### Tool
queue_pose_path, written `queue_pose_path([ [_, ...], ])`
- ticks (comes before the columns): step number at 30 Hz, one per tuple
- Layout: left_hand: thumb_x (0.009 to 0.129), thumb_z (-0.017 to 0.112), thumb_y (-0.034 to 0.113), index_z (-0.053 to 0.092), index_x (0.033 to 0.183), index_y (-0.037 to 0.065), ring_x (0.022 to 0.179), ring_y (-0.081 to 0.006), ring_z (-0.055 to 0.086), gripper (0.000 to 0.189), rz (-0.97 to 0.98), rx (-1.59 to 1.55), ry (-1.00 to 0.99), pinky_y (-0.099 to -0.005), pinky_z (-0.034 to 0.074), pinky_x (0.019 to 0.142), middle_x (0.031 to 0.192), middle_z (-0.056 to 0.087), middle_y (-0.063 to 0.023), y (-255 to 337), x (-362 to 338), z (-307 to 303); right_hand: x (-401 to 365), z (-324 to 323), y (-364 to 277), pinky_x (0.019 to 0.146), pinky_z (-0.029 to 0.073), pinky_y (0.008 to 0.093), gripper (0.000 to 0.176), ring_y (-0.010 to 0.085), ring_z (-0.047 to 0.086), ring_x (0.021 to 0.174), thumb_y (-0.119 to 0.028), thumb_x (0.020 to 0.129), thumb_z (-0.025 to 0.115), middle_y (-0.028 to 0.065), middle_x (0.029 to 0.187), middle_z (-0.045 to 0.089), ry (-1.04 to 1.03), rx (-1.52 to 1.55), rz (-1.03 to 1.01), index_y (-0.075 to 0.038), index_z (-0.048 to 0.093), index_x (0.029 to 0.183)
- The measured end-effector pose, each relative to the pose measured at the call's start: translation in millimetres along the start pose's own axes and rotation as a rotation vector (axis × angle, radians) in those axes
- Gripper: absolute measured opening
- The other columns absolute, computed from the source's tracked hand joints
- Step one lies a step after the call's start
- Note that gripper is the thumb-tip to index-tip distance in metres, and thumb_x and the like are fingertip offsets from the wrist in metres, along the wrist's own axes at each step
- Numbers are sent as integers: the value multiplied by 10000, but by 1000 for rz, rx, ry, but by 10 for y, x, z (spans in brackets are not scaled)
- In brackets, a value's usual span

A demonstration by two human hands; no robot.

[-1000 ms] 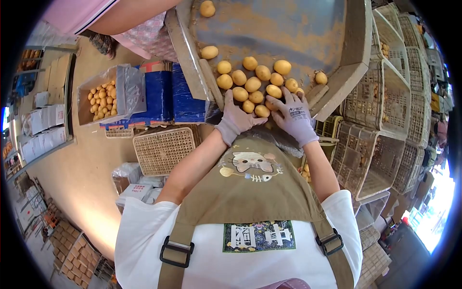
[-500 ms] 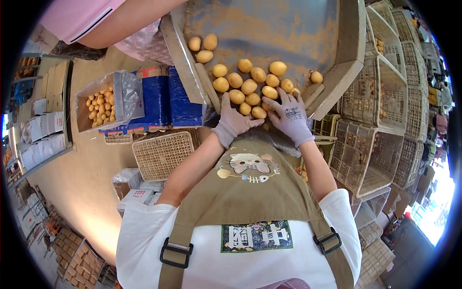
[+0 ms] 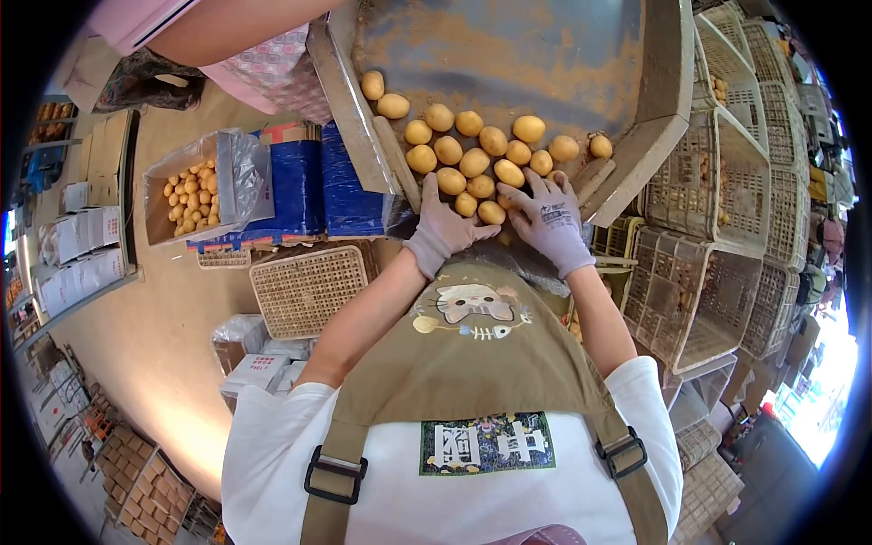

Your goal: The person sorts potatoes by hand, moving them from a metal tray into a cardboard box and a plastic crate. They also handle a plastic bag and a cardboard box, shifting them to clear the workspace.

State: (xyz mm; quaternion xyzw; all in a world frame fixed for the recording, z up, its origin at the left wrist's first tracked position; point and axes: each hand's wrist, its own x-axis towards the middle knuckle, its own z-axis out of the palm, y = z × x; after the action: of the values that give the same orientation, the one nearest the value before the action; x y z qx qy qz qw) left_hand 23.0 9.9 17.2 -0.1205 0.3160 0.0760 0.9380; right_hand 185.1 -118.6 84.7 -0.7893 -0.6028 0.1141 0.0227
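Head view: potatoes [image 3: 473, 163] bunched at near edge of tray [image 3: 509, 54], some hidden by right hand [image 3: 552, 223]. Left hand [image 3: 442, 232] cupped open, right's fingers parted; palm-side contact unclear. Co-worker's arm [image 3: 241, 32] cut off; crates [image 3: 677, 282] beside tray.

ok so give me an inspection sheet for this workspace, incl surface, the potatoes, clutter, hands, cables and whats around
surface: tray with raised sides, brown dirt across its bed
job's things: loose potatoes grouped at the near end
clutter: dirt on the tray; plastic film at its near edge
left hand: gloved hand, fingers spread beside the potatoes
right hand: gloved hand, fingertips at the potatoes
cables: nothing seen
surroundings: plastic-lined box of potatoes at left, stacked crates at right, another person's arm at upper left
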Motion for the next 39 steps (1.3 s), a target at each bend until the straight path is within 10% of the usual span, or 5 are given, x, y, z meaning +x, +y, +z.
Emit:
queue_pose_path([
  [39, 918, 345, 781, 298, 1587, 234, 1508, -392, 253, 865, -21, -1, 26, -739, 218, 1133, 1639, 305, -68, 14, 21, -19, -3, 45, -11, 1143, 339, 577, 391, 321, 580, 1223, -312, 879, 685, 147, 1327, 616, 40, 0, 7, -309, 686, 1269],
])
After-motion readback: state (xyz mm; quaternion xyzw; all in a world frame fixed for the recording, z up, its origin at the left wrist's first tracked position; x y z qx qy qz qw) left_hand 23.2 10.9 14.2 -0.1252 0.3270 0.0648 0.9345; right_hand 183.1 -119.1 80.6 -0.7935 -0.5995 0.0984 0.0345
